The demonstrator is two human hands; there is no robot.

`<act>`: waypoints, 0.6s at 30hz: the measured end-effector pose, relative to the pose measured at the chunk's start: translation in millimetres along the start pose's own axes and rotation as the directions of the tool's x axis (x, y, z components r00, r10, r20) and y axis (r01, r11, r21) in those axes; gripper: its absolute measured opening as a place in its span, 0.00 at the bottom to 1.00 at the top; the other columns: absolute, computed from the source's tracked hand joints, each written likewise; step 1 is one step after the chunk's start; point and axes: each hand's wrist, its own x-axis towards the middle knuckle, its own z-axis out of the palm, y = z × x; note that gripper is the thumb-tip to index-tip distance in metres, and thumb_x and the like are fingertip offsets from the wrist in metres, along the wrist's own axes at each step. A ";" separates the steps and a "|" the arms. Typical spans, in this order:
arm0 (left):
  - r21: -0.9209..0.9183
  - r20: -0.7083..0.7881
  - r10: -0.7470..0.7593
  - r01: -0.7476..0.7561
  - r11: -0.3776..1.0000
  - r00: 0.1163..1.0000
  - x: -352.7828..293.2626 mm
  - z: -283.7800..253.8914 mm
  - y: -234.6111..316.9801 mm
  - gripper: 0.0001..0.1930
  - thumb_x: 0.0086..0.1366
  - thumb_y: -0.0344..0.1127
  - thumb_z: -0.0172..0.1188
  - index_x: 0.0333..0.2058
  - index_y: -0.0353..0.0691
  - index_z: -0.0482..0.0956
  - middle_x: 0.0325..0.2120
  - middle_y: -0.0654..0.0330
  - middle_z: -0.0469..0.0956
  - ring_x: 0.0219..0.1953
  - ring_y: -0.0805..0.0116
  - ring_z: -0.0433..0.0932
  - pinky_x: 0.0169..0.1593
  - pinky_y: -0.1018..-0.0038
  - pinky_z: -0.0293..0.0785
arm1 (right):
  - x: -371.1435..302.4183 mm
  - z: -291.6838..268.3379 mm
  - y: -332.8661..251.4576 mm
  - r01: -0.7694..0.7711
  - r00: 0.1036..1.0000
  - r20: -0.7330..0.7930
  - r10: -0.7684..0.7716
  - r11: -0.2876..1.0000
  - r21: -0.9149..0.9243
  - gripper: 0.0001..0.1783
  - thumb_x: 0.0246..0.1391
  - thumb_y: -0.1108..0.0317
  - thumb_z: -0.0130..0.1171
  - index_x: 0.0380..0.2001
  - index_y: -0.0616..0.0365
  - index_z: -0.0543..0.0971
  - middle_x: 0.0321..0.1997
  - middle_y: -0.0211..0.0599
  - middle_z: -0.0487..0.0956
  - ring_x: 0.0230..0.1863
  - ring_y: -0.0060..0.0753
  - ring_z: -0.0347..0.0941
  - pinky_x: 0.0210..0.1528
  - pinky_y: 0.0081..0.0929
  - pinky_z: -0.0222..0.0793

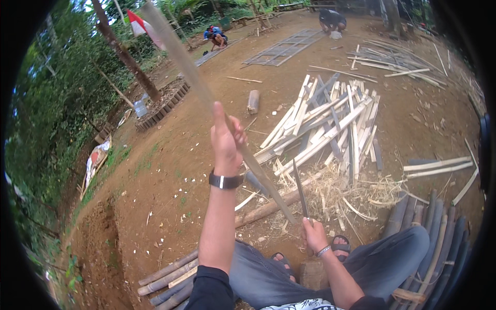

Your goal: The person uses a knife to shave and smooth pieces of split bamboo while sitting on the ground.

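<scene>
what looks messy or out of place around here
Mostly the pale shavings: they lie in a loose tangle on the ground. The split strips just beyond them are heaped crisscross, pointing different ways, rather than stacked neatly.

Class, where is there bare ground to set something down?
Mostly open soil: between the tree bed's edging and the short log; between the slatted panel and the strip heap. Crowded: just beyond the knife, with shavings; at lower right, with poles.

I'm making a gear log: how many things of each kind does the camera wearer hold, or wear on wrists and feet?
Long strip: 1
Knife: 1
Dark wristband: 1
Bracelet: 1
Sandals: 2
Total: 6
</scene>
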 end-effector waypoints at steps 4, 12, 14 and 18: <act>-0.042 0.142 -0.147 0.154 0.987 0.979 22.4 22.4 33.8 0.32 0.58 0.73 0.47 0.19 0.47 0.65 0.11 0.72 0.58 0.14 0.78 0.59 0.22 0.79 0.59 | -22.3 -14.1 -24.7 0.099 0.995 -0.008 -0.099 0.995 0.012 0.22 0.61 0.55 0.53 0.17 0.57 0.67 0.11 0.25 0.64 0.09 0.19 0.60 0.11 0.22 0.57; -0.090 0.186 -0.267 0.287 0.954 0.946 45.5 48.1 49.1 0.30 0.64 0.66 0.43 0.32 0.39 0.67 0.17 0.67 0.65 0.18 0.75 0.64 0.24 0.75 0.64 | -33.2 -27.4 -39.8 0.277 0.959 0.089 -0.267 0.953 -0.123 0.19 0.52 0.60 0.65 0.16 0.58 0.70 0.10 0.25 0.67 0.10 0.17 0.63 0.12 0.21 0.58; -0.088 0.175 -0.289 0.308 0.947 0.941 45.3 54.4 51.6 0.29 0.65 0.66 0.44 0.32 0.39 0.67 0.18 0.67 0.65 0.19 0.75 0.65 0.24 0.76 0.65 | -34.8 -29.8 -41.2 0.327 0.942 0.119 -0.313 0.935 -0.133 0.17 0.51 0.61 0.66 0.19 0.58 0.71 0.11 0.24 0.68 0.10 0.17 0.63 0.12 0.20 0.58; -0.114 0.181 -0.321 0.344 0.932 0.929 42.4 65.1 57.8 0.27 0.64 0.64 0.47 0.31 0.41 0.65 0.17 0.69 0.62 0.17 0.78 0.64 0.21 0.78 0.64 | -44.7 -31.2 -52.6 0.302 0.942 0.191 -0.276 0.945 -0.124 0.14 0.48 0.64 0.68 0.25 0.59 0.71 0.12 0.24 0.69 0.11 0.16 0.64 0.13 0.18 0.59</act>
